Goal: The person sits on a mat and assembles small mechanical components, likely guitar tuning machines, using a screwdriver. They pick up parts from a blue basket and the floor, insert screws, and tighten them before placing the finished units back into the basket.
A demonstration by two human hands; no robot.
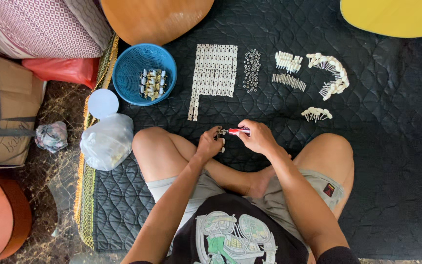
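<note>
I sit cross-legged on a dark quilted mat [396, 161]. My left hand [210, 143] pinches a small metal part with a white knob over my shins. My right hand [256, 137] grips a red-handled screwdriver [238, 131] whose tip points left into that part. Laid out on the mat beyond my hands are a block of small white plates in rows [214, 71], a patch of tiny metal rings [252, 70], a row of thin metal pins [289, 81] and clusters of white knobbed pegs [332, 73].
A blue plastic basket [132, 68] holding several assembled metal pieces stands at the mat's left. Next to it lie a white round lid [103, 103] and a clear plastic bag [107, 142]. A brown wooden body [155, 18] and a yellow one [396, 17] lie at the far edge. A cardboard box [3, 107] is left.
</note>
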